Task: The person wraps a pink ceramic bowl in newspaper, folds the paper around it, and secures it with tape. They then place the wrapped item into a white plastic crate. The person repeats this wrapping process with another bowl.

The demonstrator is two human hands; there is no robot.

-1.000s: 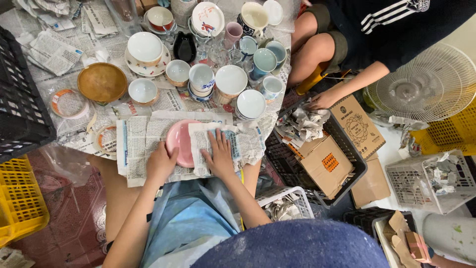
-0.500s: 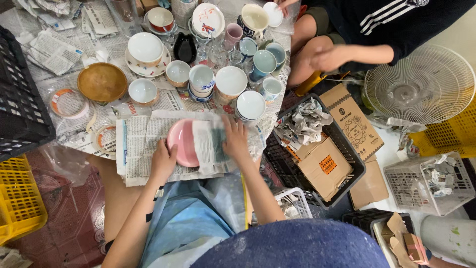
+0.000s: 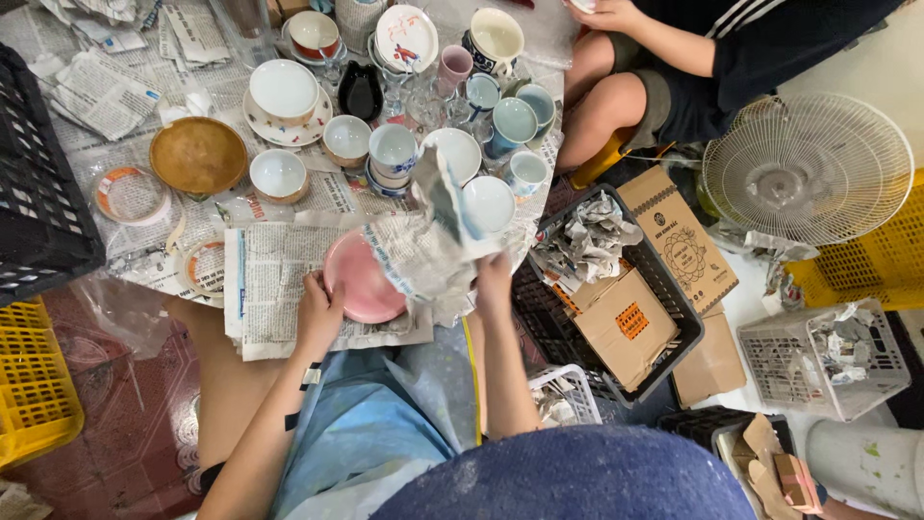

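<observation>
- In the head view, we see a pink plate (image 3: 361,284) lying flat on a spread newspaper sheet (image 3: 274,289); it is round, smooth and salmon-coloured, and its right part is hidden under crumpled paper.
- Our left hand (image 3: 320,313) rests on the plate's left rim, fingers curled against the edge and holding it down.
- Our right hand (image 3: 493,279) is closed on a fold of newspaper (image 3: 433,241), pinching it and lifting it over the plate's right side, so the paper stands up crumpled between the two hands.
- Just beyond the plate, crockery crowds the paper-covered surface: a white bowl (image 3: 489,204) touching the lifted paper, a blue-patterned cup (image 3: 393,154), a small white bowl (image 3: 278,174) and a wooden bowl (image 3: 198,155).
- Tape rolls (image 3: 128,195) lie near the sheet's left edge.
- To the right, a black crate (image 3: 664,332) holds cardboard boxes (image 3: 621,323) and paper-wrapped bundles (image 3: 587,236).
- Another person in dark clothes (image 3: 770,48) sits at the upper right, beside a white fan grille (image 3: 807,169).
- A black basket (image 3: 38,202) and a yellow crate (image 3: 34,385) stand at the left.
</observation>
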